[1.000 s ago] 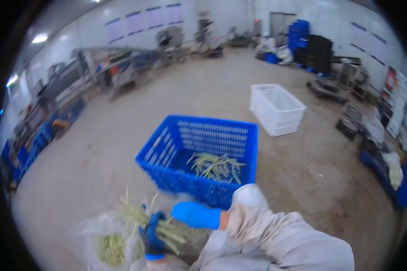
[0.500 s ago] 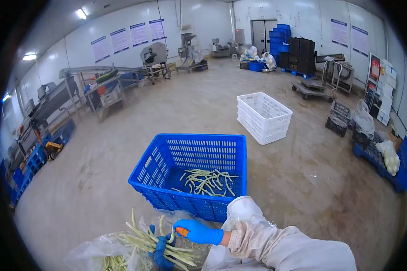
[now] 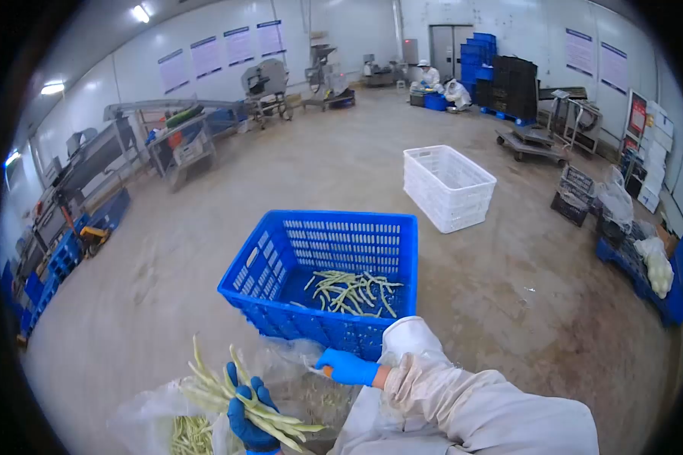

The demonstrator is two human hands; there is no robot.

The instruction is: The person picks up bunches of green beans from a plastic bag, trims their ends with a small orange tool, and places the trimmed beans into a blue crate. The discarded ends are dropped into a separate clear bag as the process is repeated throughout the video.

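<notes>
Lower left of the frame: left hand in dark-blue glove [image 3: 250,413], fingers curled around a loose bundle of long pale-green bean pods [image 3: 281,426], ends jutting both ways. Lower centre: right hand in bright-blue glove [image 3: 349,368], closed about a small orange item [image 3: 326,371], its nature unclear, apart from the bundle. Step in hand, by judgement: bean pods gathered and held, right hand near; the next move calls for a steady left grip, the pods being loose. Beneath, bottom left: clear plastic bag [image 3: 148,413] with more pods. Centre: blue slotted plastic crate [image 3: 319,326], pods scattered on its bottom. In the way: crumpled clear film [image 3: 292,355] before the crate's near wall. Right of centre: white slotted plastic crate [image 3: 463,208], on the floor. Upper right: two people in white [image 3: 426,77], crouched.
</notes>
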